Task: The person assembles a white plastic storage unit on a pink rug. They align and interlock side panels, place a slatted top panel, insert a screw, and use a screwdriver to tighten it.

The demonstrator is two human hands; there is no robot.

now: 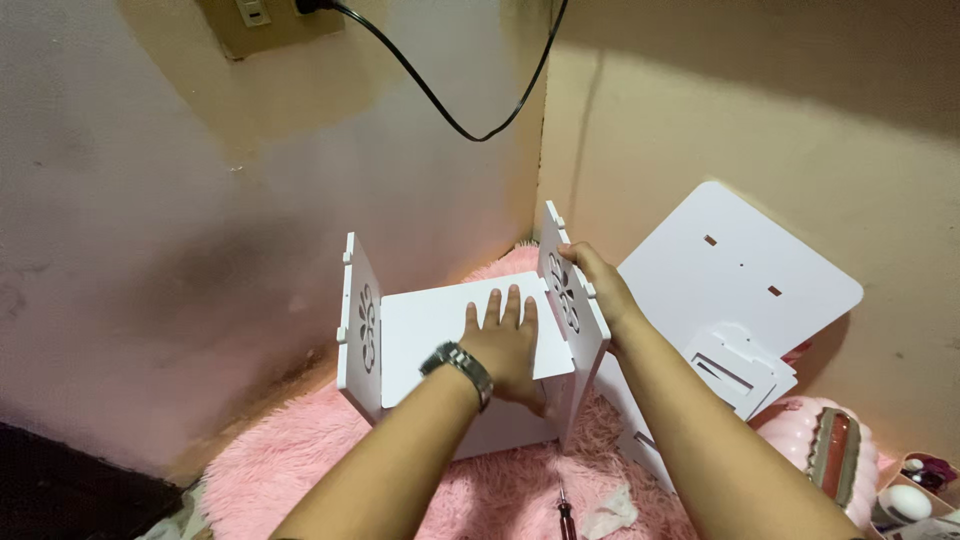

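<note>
White shelf [440, 325] under hands [505, 340], loose board [740, 270] beside

Black cable [440, 95] on wall, wall socket [262, 14], pink fluffy rug [290, 465], screwdriver [565, 515].

Pink fluffy rug [300, 460] carries white shelf panels [450, 330] and screwdriver [565, 515].

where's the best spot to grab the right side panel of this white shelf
Probably the top edge of the right side panel, from above. It stands upright with that edge free, where the right hand already grips; the left hand presses flat on the shelf board.
</note>
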